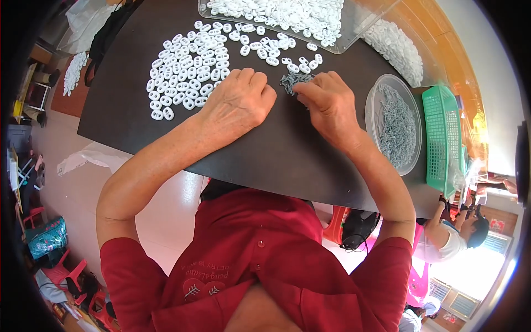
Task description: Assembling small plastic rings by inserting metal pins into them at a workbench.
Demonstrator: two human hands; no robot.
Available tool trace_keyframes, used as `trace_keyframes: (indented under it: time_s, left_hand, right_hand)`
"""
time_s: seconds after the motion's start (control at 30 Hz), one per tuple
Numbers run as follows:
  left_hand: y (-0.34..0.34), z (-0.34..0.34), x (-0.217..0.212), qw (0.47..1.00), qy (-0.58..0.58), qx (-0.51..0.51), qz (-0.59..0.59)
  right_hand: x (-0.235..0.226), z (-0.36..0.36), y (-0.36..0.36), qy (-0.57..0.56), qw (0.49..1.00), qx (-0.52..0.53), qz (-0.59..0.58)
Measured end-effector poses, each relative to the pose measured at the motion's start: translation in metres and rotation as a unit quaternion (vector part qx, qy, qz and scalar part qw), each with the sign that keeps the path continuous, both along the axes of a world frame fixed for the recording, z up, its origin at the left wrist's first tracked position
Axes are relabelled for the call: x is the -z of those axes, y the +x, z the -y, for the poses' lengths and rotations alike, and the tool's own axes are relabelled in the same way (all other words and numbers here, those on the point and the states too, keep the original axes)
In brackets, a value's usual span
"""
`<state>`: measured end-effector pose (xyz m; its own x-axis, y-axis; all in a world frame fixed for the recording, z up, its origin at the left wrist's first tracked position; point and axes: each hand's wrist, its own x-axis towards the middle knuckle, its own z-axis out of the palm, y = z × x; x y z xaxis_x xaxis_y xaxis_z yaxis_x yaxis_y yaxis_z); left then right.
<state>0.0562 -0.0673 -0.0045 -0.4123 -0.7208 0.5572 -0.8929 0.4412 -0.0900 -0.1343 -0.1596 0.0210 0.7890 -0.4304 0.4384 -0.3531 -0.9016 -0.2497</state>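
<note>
Both hands rest knuckles-up on the dark tabletop (138,122). The right hand (329,105) pinches at a small grey clip pile (292,81) at 12 o'clock. The left hand (239,102), fingers curled, touches the laid-out white oval pieces (185,77) at 11 o'clock; what it holds is hidden. Judged step: picking a clip; joining it to a white piece likely calls for fine fingertip alignment.

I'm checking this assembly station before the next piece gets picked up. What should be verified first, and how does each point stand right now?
1. White oval pieces within reach of the left hand: ok, they lie just beside it.
2. Small grey parts on the black table between both hands: ok.
3. Right hand at the grey parts: ok, fingertips touch the pile.
4. Round clear bowl stocked with grey parts: ok.
5. Clear tray stocked with white pieces: ok.
6. Either hand already holding a piece: cannot tell, fingers curl over.
</note>
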Motion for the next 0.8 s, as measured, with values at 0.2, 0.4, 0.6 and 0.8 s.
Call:
trace_keyframes:
  time_s: [0.2,0.4,0.6,0.8]
  left_hand:
    - [-0.003,-0.023,-0.01,0.959,0.058,-0.036,-0.274]
    - [-0.007,-0.048,-0.013,0.843,0.14,-0.075,-0.514]
    - [-0.01,-0.064,-0.005,0.676,0.164,-0.078,-0.714]
    - [-0.006,-0.076,-0.005,0.63,0.132,-0.077,-0.761]
  right_hand:
    - [0.002,-0.002,0.009,-0.019,1.0,-0.017,-0.015]
    - [-0.003,-0.005,0.006,0.022,1.0,-0.003,0.016]
    - [0.004,-0.025,0.034,0.062,0.996,-0.059,0.04]
    - [0.015,-0.038,0.06,-0.001,0.996,-0.082,0.028]
